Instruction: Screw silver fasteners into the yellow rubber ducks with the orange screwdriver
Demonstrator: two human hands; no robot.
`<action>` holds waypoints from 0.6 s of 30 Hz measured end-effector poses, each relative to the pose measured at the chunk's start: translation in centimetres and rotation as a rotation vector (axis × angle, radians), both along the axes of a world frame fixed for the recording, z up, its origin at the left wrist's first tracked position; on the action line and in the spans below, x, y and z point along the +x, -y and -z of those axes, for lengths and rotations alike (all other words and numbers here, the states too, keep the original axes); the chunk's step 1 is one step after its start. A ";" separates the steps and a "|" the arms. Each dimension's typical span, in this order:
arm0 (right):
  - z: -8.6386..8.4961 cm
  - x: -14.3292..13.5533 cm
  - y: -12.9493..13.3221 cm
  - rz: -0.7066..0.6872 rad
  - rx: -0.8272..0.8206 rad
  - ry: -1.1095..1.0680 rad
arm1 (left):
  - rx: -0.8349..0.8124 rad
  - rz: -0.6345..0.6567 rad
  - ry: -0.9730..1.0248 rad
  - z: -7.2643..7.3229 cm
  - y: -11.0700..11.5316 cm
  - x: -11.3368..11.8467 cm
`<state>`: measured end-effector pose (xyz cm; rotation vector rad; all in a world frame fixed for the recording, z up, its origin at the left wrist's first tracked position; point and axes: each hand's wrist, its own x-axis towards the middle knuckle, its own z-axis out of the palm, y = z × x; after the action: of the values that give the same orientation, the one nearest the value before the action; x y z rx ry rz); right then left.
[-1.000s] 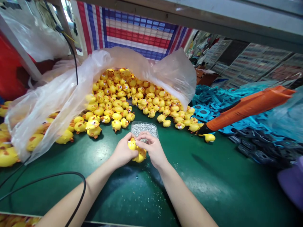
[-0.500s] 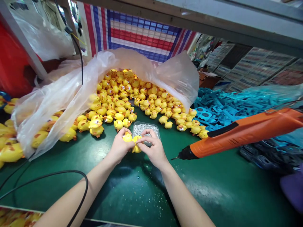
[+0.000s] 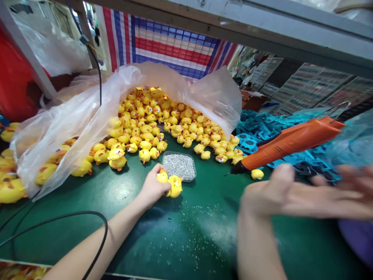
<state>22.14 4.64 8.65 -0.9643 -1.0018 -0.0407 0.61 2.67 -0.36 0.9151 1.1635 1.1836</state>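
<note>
the left hand (image 3: 154,186) pinches a yellow duck toy (image 3: 175,186) over the bench (image 3: 140,245), beside the clear tray (image 3: 195,175) of metal bits. the right hand (image 3: 300,198) — blurred, fingers spread — seems to hold nothing, near the orange driver (image 3: 288,143). the toy looks light, smooth, perhaps slightly squeezable; a thumb-and-finger hold round its plump body should suit.

Left forearm (image 3: 109,237) bare, angled up from lower left; left hand (image 3: 152,186) closed in a grip, thumb opposite fingers. Right forearm (image 3: 258,249) near vertical, wrist bent; right hand (image 3: 291,196) open, blurred, fingers extended rightward, well apart from left.
</note>
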 end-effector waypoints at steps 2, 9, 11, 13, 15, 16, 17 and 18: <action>-2.7 3.8 -1.6 0.136 0.195 0.124 | 0.023 0.035 -0.046 0.5 0.4 0.9; -4.1 5.9 -3.3 -0.374 -0.510 -0.116 | -0.009 0.213 -0.069 1.6 2.0 3.1; -3.0 4.0 -2.1 -0.476 -0.493 -0.065 | -0.028 0.241 -0.058 1.6 2.2 3.3; -1.9 1.3 -0.7 -0.656 -0.422 -0.056 | -0.040 0.261 -0.038 1.7 2.4 3.4; -0.9 -1.7 0.8 -0.819 -0.356 -0.091 | -0.036 0.266 -0.027 1.7 2.5 3.4; -0.5 -3.2 1.5 -0.844 -0.307 -0.119 | -0.030 0.263 -0.026 1.7 2.5 3.5; -0.1 -4.6 2.2 -0.845 -0.284 -0.157 | -0.022 0.260 -0.026 1.8 2.5 3.5; 0.1 -5.8 2.8 -0.839 -0.255 -0.176 | -0.015 0.259 -0.022 1.9 2.5 3.5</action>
<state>16.35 1.87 8.57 -0.6937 -1.1951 0.8726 4.09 0.16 -2.24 1.0357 1.0351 0.9561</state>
